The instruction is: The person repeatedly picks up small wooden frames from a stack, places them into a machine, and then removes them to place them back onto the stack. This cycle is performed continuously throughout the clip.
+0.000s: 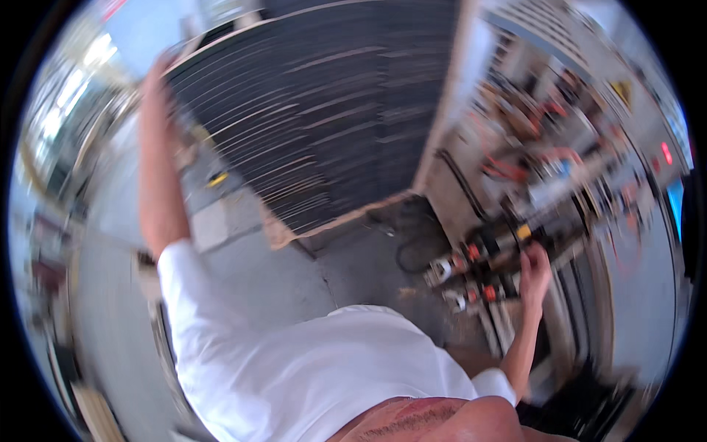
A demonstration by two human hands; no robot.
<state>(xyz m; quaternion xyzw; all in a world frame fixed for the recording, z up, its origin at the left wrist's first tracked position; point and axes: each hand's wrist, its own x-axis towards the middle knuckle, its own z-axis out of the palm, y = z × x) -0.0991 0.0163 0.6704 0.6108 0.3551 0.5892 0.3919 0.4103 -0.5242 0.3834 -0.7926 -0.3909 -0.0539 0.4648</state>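
Observation:
A tall stack of thin dark boards point(331, 110) with pale edges fills the upper middle of the head view. My left arm is stretched far forward, and my left hand point(163, 70) is at the stack's far left corner. Blur hides how its fingers lie and whether they grip a board. On the right, my right hand point(535, 267) hovers beside a machine's cylinders point(490, 250) with red and white fittings. Its fingers are loosely bent, with a gap between thumb and fingers, and I see nothing held there.
A light board point(280, 230) lies under the stack. The grey machine cabinet point(644, 243) stands at the right, with a red lit display point(666, 153). Orange hoses point(508, 169) and metal parts crowd its side. A yellow object point(216, 179) lies on the floor at left.

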